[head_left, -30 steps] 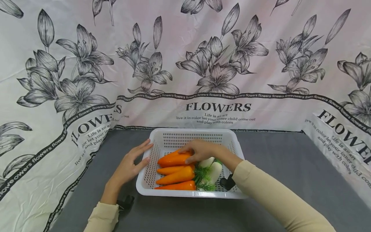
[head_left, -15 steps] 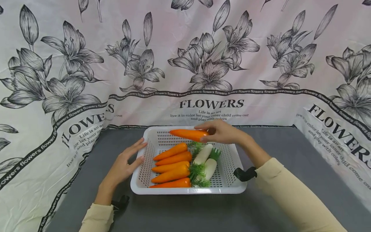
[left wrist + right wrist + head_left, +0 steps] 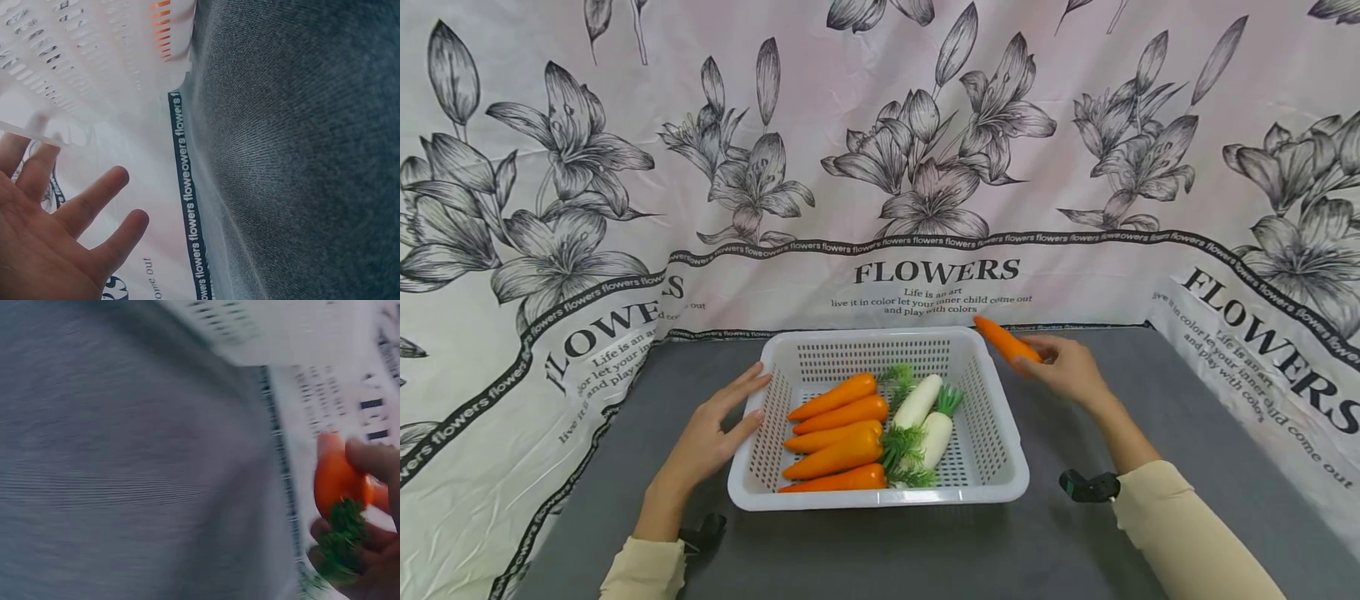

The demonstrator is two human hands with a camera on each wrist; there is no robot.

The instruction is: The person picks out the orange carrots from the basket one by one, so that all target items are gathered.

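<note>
Carrot (image 3: 1006, 340): right hand (image 3: 1062, 368) pinches one; basket (image 3: 880, 499): five carrots (image 3: 838, 458), two radishes (image 3: 936, 438); left hand (image 3: 709, 432) splayed

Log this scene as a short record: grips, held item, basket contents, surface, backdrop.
left grip: at left rim of white basket
right grip: holding orange carrot, right of basket
basket contents: five carrots, two visible white radishes
surface: gray tabletop
backdrop: flower-printed cloth
</note>
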